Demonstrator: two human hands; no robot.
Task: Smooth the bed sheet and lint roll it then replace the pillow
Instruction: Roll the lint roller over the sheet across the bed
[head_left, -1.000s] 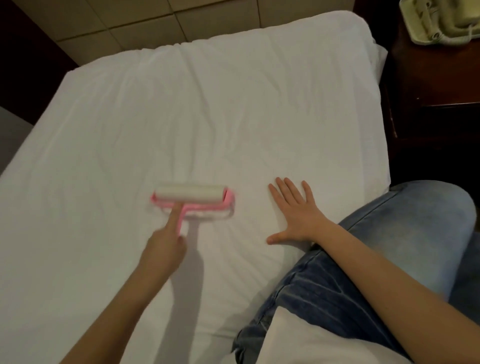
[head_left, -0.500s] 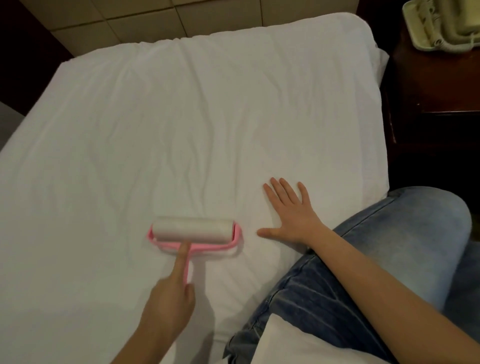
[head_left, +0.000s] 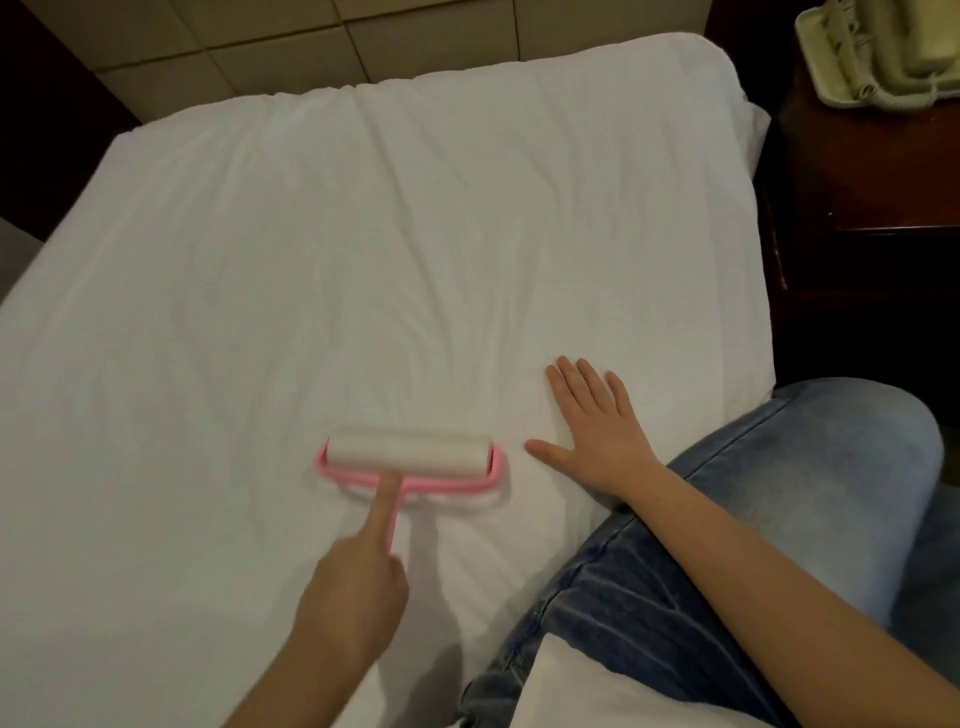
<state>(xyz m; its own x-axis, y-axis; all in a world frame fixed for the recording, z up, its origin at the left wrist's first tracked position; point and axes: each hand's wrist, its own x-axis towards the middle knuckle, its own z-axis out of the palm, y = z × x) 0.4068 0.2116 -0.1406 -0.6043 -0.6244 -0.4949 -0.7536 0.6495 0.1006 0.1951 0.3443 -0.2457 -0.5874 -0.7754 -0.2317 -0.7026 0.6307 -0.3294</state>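
The pink-framed lint roller (head_left: 410, 460) lies on the white bed sheet (head_left: 363, 234), its white sticky drum crosswise to the person and resting on the cloth. The left hand (head_left: 353, 597) comes up from just below the roller and grasps its thin pink handle, most of which is hidden under the hand. The forefinger is stretched straight along the handle so that its tip reaches the frame right behind the drum, while the other fingers are curled in. The right hand (head_left: 597, 436) lies just to the right of the roller, apart from it, released and flat, palm down on the sheet with fingers straight and thumb pointing toward the roller. Soft creases run across the sheet beyond the roller. Right of the roller and nearer the person, a knee in blue jeans (head_left: 805, 493) rests at the sheet's edge. Below that is a fold of white cloth (head_left: 597, 691); I cannot tell whether it is the pillow. Far beyond the roller to the right stands a dark wooden nightstand (head_left: 857, 182) bearing a pale corded telephone (head_left: 883, 52)
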